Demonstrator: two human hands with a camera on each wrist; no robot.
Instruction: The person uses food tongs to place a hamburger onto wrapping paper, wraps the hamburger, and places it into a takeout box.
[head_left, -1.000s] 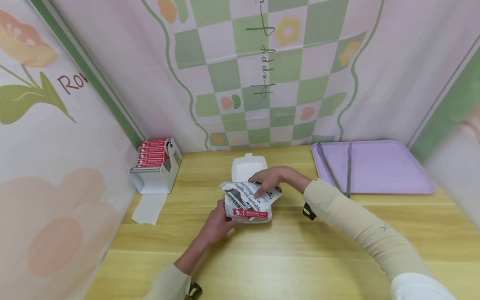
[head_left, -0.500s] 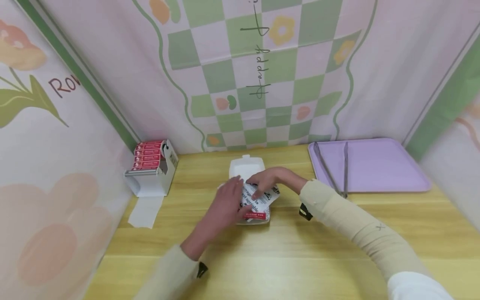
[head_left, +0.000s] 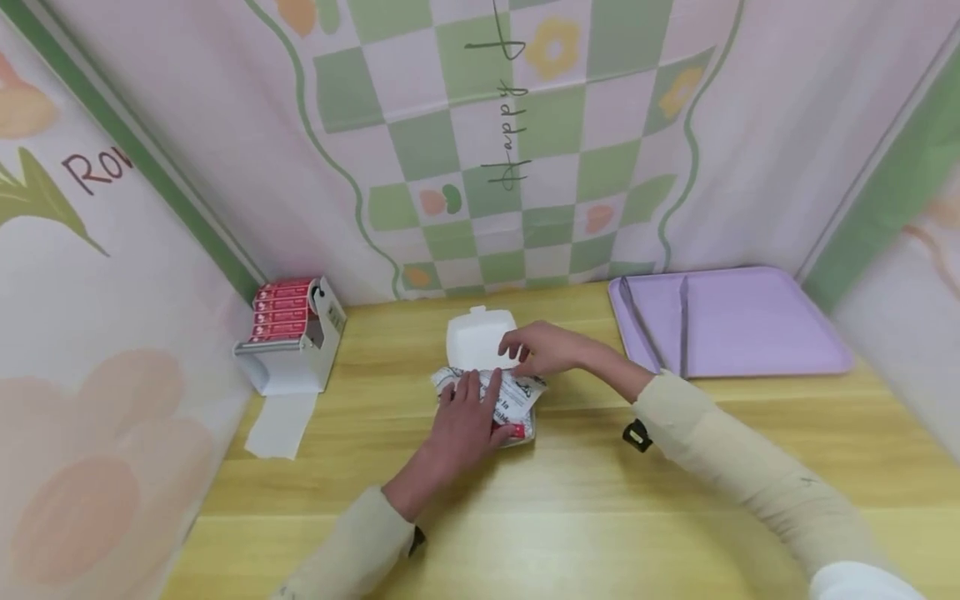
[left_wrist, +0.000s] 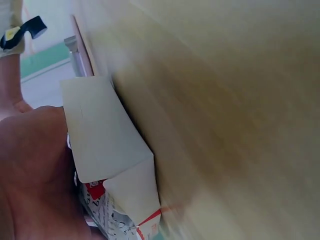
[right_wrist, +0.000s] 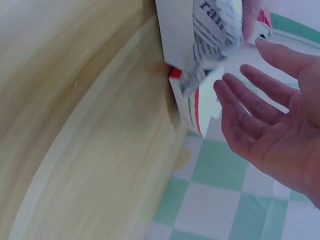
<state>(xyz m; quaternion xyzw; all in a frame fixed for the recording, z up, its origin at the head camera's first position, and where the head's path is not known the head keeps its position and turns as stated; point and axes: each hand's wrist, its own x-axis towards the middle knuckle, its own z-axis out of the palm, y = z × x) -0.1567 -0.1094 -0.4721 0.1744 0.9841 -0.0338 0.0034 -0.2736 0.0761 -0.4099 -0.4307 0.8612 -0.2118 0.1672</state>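
Note:
A package wrapped in newsprint-patterned paper (head_left: 516, 398) sits in a small white clamshell box (head_left: 468, 337) whose lid stands open at the back. My left hand (head_left: 465, 423) rests flat on the paper, fingers stretched towards the lid, covering much of the package. Under its thumb shows part of a red label (head_left: 518, 431). In the left wrist view the box's pale outer wall (left_wrist: 107, 130) is beside the palm. My right hand (head_left: 551, 347) hovers by the lid's right side with loosely bent fingers; the right wrist view shows it holding nothing, apart from the wrapping.
At the left stands a white dispenser (head_left: 330, 333) loaded with red labels (head_left: 283, 310), a pale strip (head_left: 281, 425) hanging from its front onto the wooden table (head_left: 570, 517). A purple tray (head_left: 757, 329) lies at the back right with metal tongs (head_left: 684, 329) on it. A patterned curtain rises behind.
My left hand has gone from gripping the package's left side to lying on top of it. My right hand has let go of the paper and lifted slightly. The view has shifted a little.

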